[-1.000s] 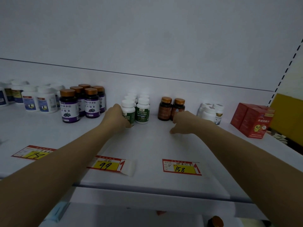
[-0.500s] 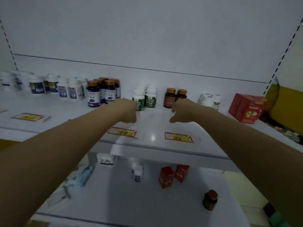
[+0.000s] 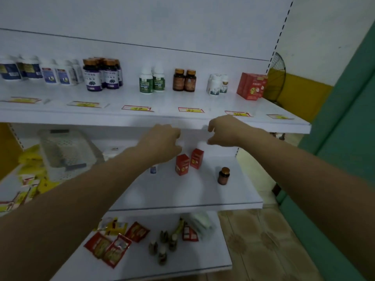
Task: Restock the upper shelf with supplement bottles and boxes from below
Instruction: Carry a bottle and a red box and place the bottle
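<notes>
A white shelving unit (image 3: pixel 182 27) fills the view, with the upper shelf (image 3: pixel 162 118) running across it and the middle shelf (image 3: pixel 182 197) below. A pale plastic basket (image 3: pixel 67 151) sits at the left end of the middle shelf. Both bare forearms reach forward, and both hands hang in front of the upper shelf's front edge, above the middle shelf. The left hand (image 3: pixel 162 142) shows its back, fingers bent loosely downward with the thumb tucked below; nothing is seen in its grasp, and it touches neither shelf. The right hand (image 3: pixel 223 130) is near it at the same height, fingers relaxed and half curled, thumb apart from them, also empty. On the upper shelf a pair of red boxes (image 3: pixel 251 86) stands at the far right, and to their left are small white bottles (image 3: pixel 218 84), two amber bottles (image 3: pixel 184 80), two green-labelled white bottles (image 3: pixel 152 82), a cluster of purple-labelled bottles (image 3: pixel 101 75) and a row of white bottles with blue labels (image 3: pixel 40 71). On the middle shelf, just below the hands, two small red boxes (image 3: pixel 182 164) stand upright side by side, and a lone brown bottle (image 3: pixel 223 175) stands to their right, apart from them. Part of a small white bottle (image 3: pixel 153 170) shows under the left wrist. Red and yellow price tags (image 3: pixel 190 110) lie along the upper shelf's front.
</notes>
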Tool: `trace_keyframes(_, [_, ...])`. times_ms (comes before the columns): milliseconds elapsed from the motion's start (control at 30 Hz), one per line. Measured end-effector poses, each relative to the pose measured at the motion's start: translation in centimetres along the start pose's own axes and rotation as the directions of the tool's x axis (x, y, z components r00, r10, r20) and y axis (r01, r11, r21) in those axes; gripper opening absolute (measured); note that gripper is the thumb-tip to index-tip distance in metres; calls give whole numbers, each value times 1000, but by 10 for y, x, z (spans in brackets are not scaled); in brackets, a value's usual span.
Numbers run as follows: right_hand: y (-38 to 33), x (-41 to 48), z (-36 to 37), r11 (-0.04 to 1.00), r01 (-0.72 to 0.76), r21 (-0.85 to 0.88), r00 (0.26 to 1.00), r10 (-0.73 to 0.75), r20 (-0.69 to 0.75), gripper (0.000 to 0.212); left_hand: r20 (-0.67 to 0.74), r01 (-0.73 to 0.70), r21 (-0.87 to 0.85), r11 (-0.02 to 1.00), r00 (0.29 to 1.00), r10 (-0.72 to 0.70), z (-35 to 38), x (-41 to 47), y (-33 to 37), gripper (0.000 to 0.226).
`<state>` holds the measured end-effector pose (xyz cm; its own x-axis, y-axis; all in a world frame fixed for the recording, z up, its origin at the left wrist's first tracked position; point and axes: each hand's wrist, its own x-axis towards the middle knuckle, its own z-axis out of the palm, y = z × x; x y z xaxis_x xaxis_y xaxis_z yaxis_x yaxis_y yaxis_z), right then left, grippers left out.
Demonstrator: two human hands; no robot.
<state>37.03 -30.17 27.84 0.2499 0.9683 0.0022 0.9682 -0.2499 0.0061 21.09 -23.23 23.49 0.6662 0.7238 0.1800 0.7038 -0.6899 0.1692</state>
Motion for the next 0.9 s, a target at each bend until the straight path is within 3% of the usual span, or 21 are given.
trace_keyframes(267, [38, -40, 75, 984, -127, 124, 981, 106, 163, 37, 199, 64, -30, 998, 978, -57, 76, -29, 16, 46])
trace_keyframes(400, [63, -27, 115, 983, -128, 131, 972, 98, 214, 15, 281, 103, -7, 995, 955, -97, 116, -16, 26, 55])
trace_keyframes(500, [82, -13, 146, 986, -98, 138, 963, 59, 265, 21, 320, 162, 4, 987, 935, -155, 143, -2, 32, 58])
trace_keyframes(600, [101, 3, 170, 983, -54, 176, 959, 2, 284, 12, 348, 245, -20, 969, 911, -223, 170, 13, 33, 55])
trace_keyframes(667, [115, 16, 186, 981, -33, 190, 958, -23, 286, 20, 367, 306, -63, 950, 892, -264, 187, 22, 32, 55])
trace_keyframes(800, [130, 45, 216, 965, -67, 254, 944, -22, 330, 7, 395, 405, -134, 904, 859, -326, 221, 35, 26, 54])
trace_keyframes(900, [131, 67, 233, 965, -69, 254, 934, -27, 355, 44, 404, 465, -160, 871, 836, -372, 245, 47, 15, 60])
